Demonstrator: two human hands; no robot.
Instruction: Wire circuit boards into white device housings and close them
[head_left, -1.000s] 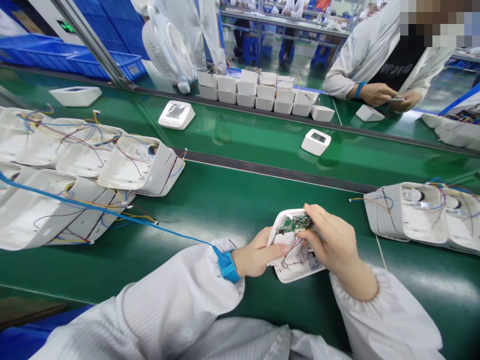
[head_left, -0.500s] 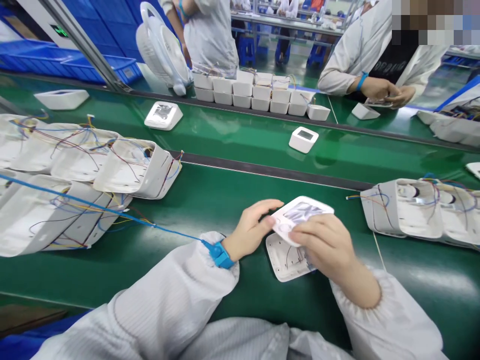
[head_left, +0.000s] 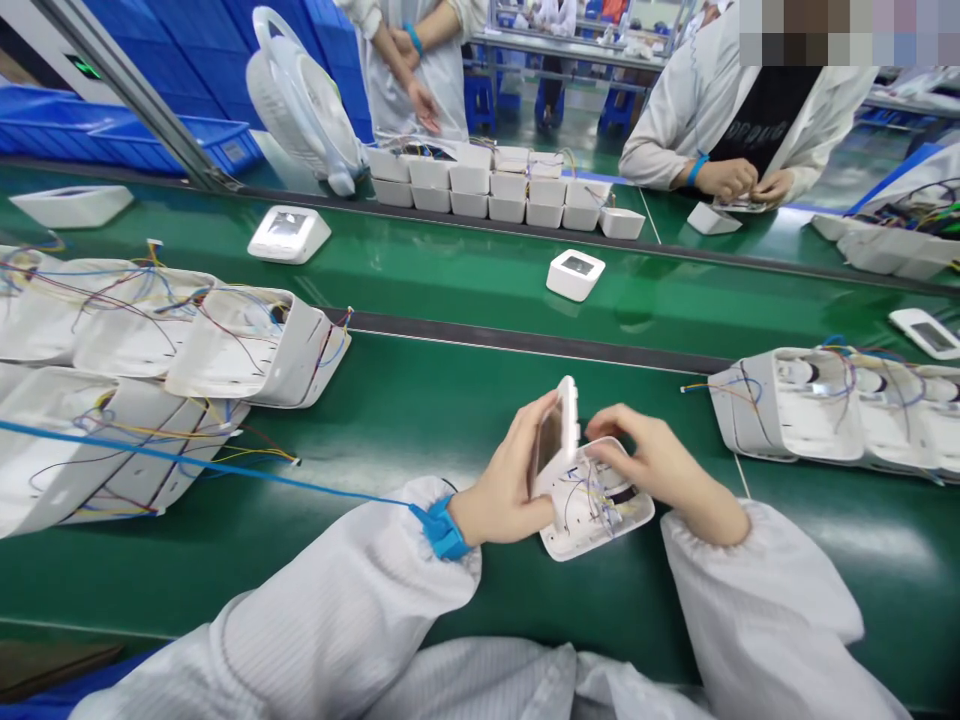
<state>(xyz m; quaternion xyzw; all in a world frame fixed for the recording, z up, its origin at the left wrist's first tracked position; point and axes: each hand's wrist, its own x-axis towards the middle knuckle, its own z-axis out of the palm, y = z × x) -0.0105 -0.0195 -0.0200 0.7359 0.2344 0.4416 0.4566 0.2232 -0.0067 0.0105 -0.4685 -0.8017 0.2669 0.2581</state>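
Note:
A white device shell lies open on the green bench in front of me. Its back half (head_left: 622,522) rests flat, with thin coloured wires inside. My left hand (head_left: 508,478), a blue wrist strap behind it, grips the front cover (head_left: 559,432) and holds it upright on edge beside the back half. My right hand (head_left: 651,463) hovers over the back half with fingers curled, the fingertips pinched at the wires near the cover's edge. What they pinch is too small to make out.
Wired white housings (head_left: 247,345) are stacked at my left, and more housings (head_left: 787,405) lie at my right. Finished units (head_left: 575,274) ride the green belt beyond. Small white boxes (head_left: 495,190), a white fan (head_left: 300,95) and other people stand across the line.
The front cover has swung from lying flat over the back half to standing upright in my left hand. My right hand has left the cover and dropped toward the wires.

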